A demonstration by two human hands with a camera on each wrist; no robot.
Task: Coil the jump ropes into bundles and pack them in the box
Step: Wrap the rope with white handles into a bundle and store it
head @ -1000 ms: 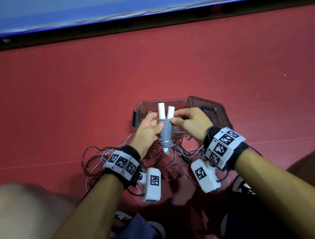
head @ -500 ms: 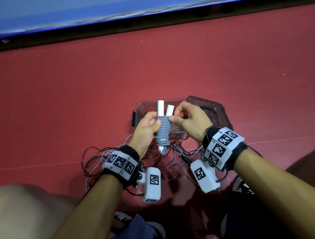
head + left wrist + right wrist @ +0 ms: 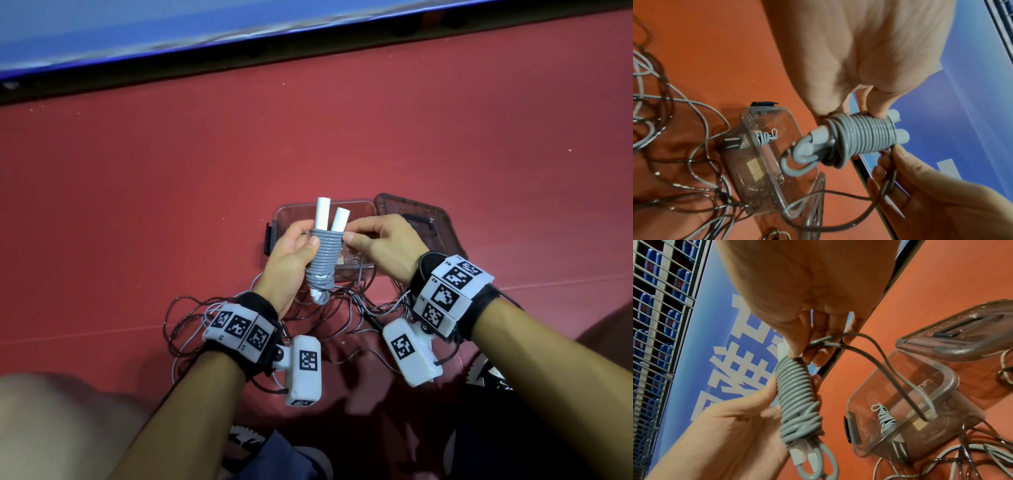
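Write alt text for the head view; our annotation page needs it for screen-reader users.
Two hands hold a grey jump rope bundle coiled round its two white handles above an open clear plastic box on a red floor: the left hand grips the coil, the right hand pinches the rope at its top. The lid lies beside the box; loose ropes sprawl below.

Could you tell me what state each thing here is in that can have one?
Grey jump rope: wound tightly round its two white handles, last loop not yet tucked.
Left hand: grips the coiled bundle.
Right hand: pinches the rope's free loop at the top of the coil.
Clear box: open, one small coiled bundle inside.
Lid: off, lying beside the box.
Other ropes: loose and tangled on the red floor.
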